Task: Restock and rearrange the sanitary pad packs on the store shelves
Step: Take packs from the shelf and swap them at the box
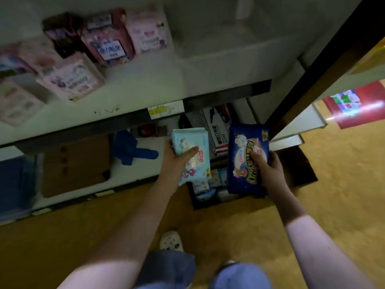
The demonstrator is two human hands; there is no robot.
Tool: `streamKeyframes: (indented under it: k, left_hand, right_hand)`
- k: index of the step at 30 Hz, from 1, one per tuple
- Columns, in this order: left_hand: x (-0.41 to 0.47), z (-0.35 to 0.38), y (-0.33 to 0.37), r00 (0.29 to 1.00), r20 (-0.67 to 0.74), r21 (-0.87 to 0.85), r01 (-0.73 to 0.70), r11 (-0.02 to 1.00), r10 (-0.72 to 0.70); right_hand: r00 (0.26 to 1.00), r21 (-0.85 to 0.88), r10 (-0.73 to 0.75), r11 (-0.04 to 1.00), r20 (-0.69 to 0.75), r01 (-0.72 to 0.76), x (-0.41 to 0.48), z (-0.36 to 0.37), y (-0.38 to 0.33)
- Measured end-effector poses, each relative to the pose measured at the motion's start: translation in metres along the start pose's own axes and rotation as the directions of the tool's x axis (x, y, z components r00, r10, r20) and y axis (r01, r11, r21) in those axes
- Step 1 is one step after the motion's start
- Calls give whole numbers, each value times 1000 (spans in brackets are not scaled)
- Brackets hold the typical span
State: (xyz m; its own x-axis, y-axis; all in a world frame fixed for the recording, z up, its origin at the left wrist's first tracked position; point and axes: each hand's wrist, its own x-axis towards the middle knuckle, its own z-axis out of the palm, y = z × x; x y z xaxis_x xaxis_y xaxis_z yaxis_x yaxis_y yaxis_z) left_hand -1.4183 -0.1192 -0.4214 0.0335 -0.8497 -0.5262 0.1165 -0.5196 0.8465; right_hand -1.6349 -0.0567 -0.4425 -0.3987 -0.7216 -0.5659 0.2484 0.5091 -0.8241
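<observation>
- Two packs are in your hands, one in each, both held above the box on the floor.
- One is the light blue pack (192, 151). Your left hand (177, 161) grips it, thumb curled across its printed face, fingers hidden behind it.
- One is the dark blue pack (246, 161). Your right hand (269, 170) clamps it, thumb pressed on the front and fingers wrapped round its right edge.
- Both packs sit side by side but apart, the light blue one to the left.
- One dark box (300, 170) stands open on the floor (337, 195) just beside the lower shelf. Several small packs (216, 180) lie inside it, too dim to count.
- Six shelf packs (73, 78), as far as the blur allows, stand on the upper shelf (141, 84) at its left end: four pink, one maroon, one dark.
- One price tag (165, 109) hangs on that shelf's front edge.
- One blue object (131, 148) and one flat cardboard sheet (77, 163) lie on the lower shelf.
- One white shoe (170, 240) shows between your forearms.
</observation>
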Motion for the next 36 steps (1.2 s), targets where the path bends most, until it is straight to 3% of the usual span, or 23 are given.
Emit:
streamKeyframes:
  k: [4, 12, 20, 31, 36]
  left_hand:
    - [35, -11, -56, 999, -32, -21, 32, 999, -33]
    - [91, -12, -148, 997, -57, 25, 47, 999, -45]
    - [139, -18, -224, 999, -22, 4, 49, 999, -49]
    - [172, -19, -274, 999, -8, 26, 50, 998, -50]
    - [181, -15, -276, 998, 41, 14, 40, 999, -41]
  right_hand:
    - [998, -111, 48, 992, -35, -52, 43, -8, 77]
    - [950, -107, 291, 947, -111, -302, 107, 14, 203]
    - [855, 176, 485, 872, -182, -457, 185, 27, 281]
    - [824, 288, 491, 863, -282, -416, 226, 49, 323]
    - [869, 362, 470, 845, -154, -393, 240, 45, 328]
